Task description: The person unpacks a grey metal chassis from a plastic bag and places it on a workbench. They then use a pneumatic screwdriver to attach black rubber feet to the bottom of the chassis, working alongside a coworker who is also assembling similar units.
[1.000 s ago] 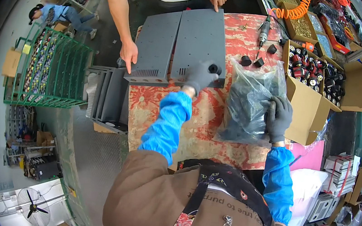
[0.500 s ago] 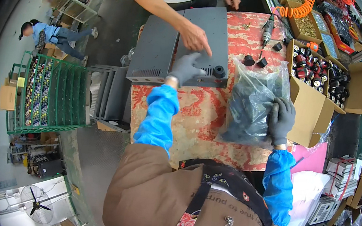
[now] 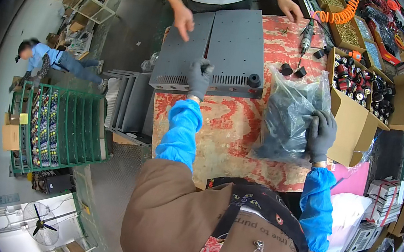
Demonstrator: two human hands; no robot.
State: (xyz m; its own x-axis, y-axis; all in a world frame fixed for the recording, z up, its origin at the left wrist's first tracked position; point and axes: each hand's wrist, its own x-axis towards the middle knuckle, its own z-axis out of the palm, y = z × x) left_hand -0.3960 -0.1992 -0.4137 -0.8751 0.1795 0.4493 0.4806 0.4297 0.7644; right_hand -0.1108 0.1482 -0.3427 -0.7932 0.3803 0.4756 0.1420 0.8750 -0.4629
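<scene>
My left hand, in a grey glove, is closed with its fingers curled. It is over the near edge of two grey metal boxes, where they meet; nothing shows in it. A black round foot stands at the right box's near corner. My right hand, also gloved, has its bent fingers on the right side of a clear plastic bag and grips it there. Dark pieces inside the bag are too blurred to tell. Across the table, a co-worker's hand hovers above the left box.
Beyond the bag lie black rubber feet and a power screwdriver on an orange coiled hose. An open carton of red and black parts stands at the right. Grey panels lean left of the worn red table.
My left hand has drawn back to the left off the right box, and its fingers have curled. The co-worker's pointing hand has moved from the right box to the left one.
</scene>
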